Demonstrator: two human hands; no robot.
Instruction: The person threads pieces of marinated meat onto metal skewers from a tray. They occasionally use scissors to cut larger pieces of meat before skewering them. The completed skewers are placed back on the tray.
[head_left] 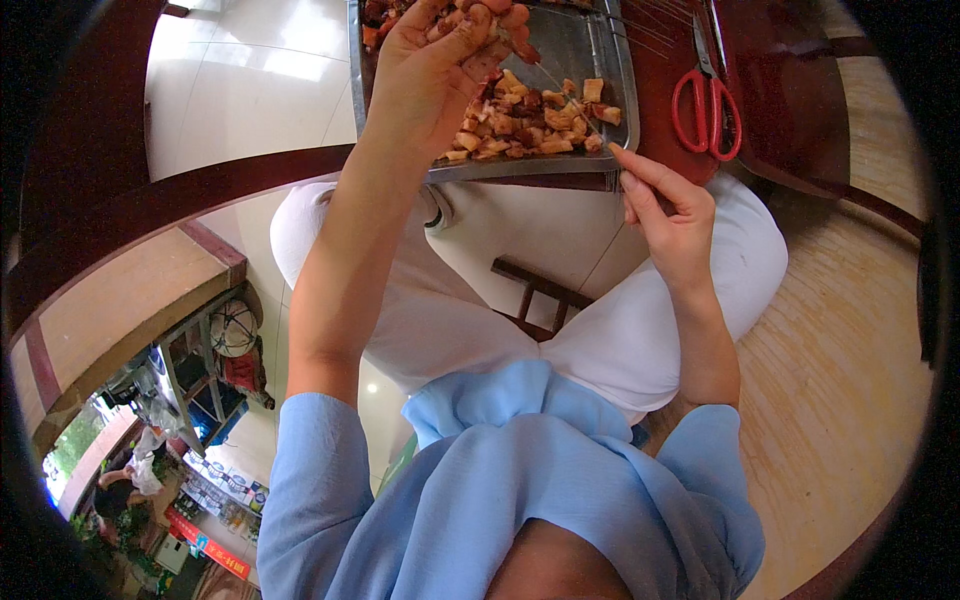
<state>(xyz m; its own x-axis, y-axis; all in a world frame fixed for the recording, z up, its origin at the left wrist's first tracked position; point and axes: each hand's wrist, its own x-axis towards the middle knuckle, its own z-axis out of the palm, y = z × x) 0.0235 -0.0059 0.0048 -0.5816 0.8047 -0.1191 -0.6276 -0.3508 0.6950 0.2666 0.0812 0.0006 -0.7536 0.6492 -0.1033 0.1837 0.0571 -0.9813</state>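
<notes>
Over the metal tray (520, 172), the left hand (432, 60) curls around soft, probably slippery meat (487, 68), while the right hand (672, 208) pinches one end of a thin skewer (588, 121) that looks light, stiff and best held there, away from the meat.
</notes>
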